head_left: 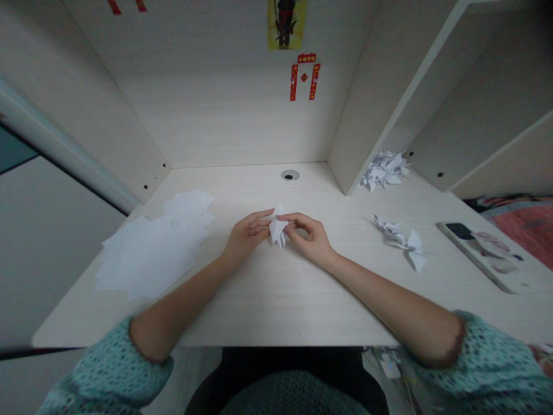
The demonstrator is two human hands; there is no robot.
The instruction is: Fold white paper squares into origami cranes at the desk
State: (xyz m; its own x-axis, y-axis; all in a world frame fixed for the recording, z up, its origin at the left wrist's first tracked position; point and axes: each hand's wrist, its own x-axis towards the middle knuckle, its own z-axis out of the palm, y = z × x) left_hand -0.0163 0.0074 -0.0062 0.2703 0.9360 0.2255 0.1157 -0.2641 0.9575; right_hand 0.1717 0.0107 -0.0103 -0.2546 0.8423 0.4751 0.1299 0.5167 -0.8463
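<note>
A small piece of folded white paper (277, 229) with pointed ends is held just above the middle of the desk. From its left side my left hand (248, 233) pinches it between the thumb and fingers. On the opposite side my right hand (309, 231) grips it with thumb and index finger. The fingers hide part of the folds. To the left lies a spread of flat white paper sheets (151, 248). Over on the right, several folded paper pieces (400, 239) form a short row on the desk.
A heap of folded white paper (384, 169) sits at the back right, beside an upright partition (374, 104). Further right rests a phone (488, 253) near red fabric (527, 225). A round cable hole (290, 175) is set into the desk (298, 311) near the back panel.
</note>
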